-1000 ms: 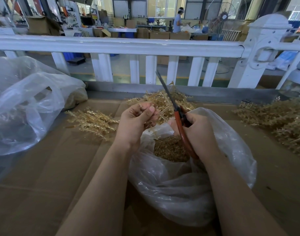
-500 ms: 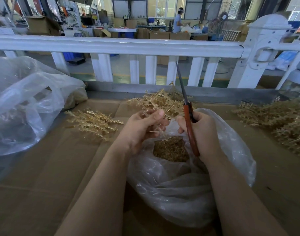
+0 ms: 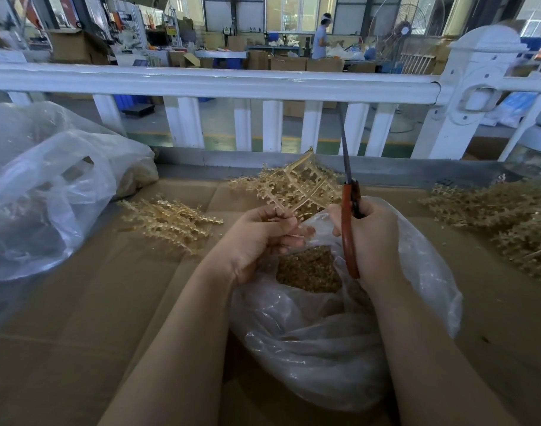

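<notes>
Currently, left hand [image 3: 260, 238]: pinching a gold plastic sprig [image 3: 283, 207] between thumb and curled fingers, holding it just above the clear bag's mouth.
Right hand [image 3: 370, 238]: fingers wrapping tightly round the orange handles of the scissors [image 3: 346, 195]; the blades are pointing up toward the desk's far edge and appear to be lying closed together.
Clear bag [image 3: 324, 348]: sitting mid-desk toward the near edge of the cardboard-covered desk [image 3: 78, 333], mouth gaping, holding a heap of small gold cut pieces [image 3: 307, 269].
Risk to skin: the left fingertips are sitting close beside the scissors, so a hurried snip is risking a nick.
Risk of scatter: the sprig is hovering over the far rim of the mouth, so clipped bits are likely to be flying onto the cardboard.
Risk of tangling: a loose sprig pile [image 3: 309, 179] is lying just behind, toward the far edge, and could be catching the held piece.
Risk to bag: both forearms are crowding the thin film, threatening to fold the mouth closed.
</notes>
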Tool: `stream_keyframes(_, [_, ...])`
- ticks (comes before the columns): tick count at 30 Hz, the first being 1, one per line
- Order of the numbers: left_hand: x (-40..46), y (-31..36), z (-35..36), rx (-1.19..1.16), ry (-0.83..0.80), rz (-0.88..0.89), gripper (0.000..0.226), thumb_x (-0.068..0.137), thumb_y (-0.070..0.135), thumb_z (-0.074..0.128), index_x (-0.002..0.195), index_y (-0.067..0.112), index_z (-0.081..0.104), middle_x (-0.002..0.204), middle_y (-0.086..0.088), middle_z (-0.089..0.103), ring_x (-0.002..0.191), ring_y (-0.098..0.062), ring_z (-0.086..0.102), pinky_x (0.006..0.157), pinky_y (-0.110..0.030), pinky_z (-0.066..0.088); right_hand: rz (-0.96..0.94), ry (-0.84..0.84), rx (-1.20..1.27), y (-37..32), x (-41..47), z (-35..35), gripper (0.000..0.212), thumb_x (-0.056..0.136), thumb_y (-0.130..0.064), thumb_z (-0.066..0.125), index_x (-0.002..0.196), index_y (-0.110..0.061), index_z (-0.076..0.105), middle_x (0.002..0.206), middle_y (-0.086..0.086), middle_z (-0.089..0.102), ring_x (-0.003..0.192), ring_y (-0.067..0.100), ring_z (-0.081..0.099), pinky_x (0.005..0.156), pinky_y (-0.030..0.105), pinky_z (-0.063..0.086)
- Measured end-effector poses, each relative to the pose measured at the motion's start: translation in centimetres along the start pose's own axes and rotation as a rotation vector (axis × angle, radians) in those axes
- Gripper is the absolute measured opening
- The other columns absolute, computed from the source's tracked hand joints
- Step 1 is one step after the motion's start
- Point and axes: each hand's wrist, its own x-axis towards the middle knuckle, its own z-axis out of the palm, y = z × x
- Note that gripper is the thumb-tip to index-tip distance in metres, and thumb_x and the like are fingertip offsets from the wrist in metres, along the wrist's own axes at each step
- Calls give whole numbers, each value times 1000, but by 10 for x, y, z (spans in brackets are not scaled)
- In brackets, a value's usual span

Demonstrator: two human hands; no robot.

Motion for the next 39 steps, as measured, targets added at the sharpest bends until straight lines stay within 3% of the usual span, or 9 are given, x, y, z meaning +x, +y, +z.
stream_keyframes(3, [1, 0, 1, 12, -2, 23, 12, 98, 6, 53, 87, 10, 54, 81, -12, 75, 55, -14, 65, 49, -19, 43, -31, -2, -73, 0, 0, 2, 29, 90, -29, 75, 68, -13, 67, 60, 1, 65, 57, 12, 61, 55, 24, 47])
stream_keyframes(7, [-1, 1, -2, -91, -10, 50, 8, 84, 10, 66, 89, 8, 60, 80, -11, 74, 60, -11, 66, 55, -18, 52, -41, -1, -93, 2, 0, 3, 30, 90, -33, 74, 74, -8, 70, 64, 4, 67, 64, 21, 65, 59, 33, 50])
stream_keyframes(13, [-1, 4, -4, -216, -9, 59, 22, 74, 6, 69, 96, 6, 71, 86, -9, 75, 70, -10, 71, 68, -19, 58, -51, -29, -152, 5, -1, 5, 32, 88, -43, 75, 71, -16, 70, 61, -2, 66, 65, 10, 63, 50, 19, 44])
stream_keyframes(16, [0, 5, -7, -302, 40, 81, 31, 73, 4, 69, 105, 5, 71, 83, -5, 75, 71, -11, 72, 66, -19, 58, -27, -102, -210, 4, -4, 5, 32, 85, -52, 73, 70, -25, 66, 65, -21, 66, 66, -5, 62, 49, 12, 37])
stream_keyframes(19, [1, 6, -8, -347, 90, 116, 31, 73, 4, 69, 103, 8, 73, 84, -4, 75, 72, -11, 72, 66, -19, 58, -46, -144, -260, 2, -6, 5, 35, 78, -62, 74, 73, -30, 64, 67, -35, 62, 70, -14, 59, 51, 14, 36])
stream_keyframes(24, [3, 5, -8, -347, 187, 169, 16, 68, 4, 71, 82, 11, 76, 77, -3, 74, 73, -12, 72, 69, -19, 58, -115, -169, -326, 2, -8, 2, 43, 72, -75, 70, 79, -33, 60, 64, -18, 62, 64, 0, 61, 54, 16, 37])
stream_keyframes(30, [5, 6, -8, -315, 243, 271, 18, 70, 0, 71, 86, 5, 67, 71, -2, 69, 70, -13, 70, 69, -20, 57, -199, -209, -440, 6, -8, 1, 50, 75, -80, 63, 92, -33, 62, 82, -21, 64, 77, -4, 58, 58, 15, 37])
stream_keyframes(36, [5, 4, -6, -213, 272, 362, 16, 85, -9, 63, 98, -2, 66, 77, -6, 70, 71, -13, 69, 70, -20, 56, -286, -256, -496, 4, -12, 0, 53, 67, -89, 50, 90, -41, 47, 77, -30, 51, 73, -13, 47, 59, 12, 33])
stream_keyframes(39, [5, 3, -6, -147, 279, 402, 15, 86, -11, 60, 89, 2, 67, 72, -2, 70, 68, -11, 66, 70, -19, 56, -312, -269, -528, 3, -12, 0, 56, 64, -92, 45, 94, -46, 46, 77, -33, 47, 72, -13, 44, 60, 11, 33])
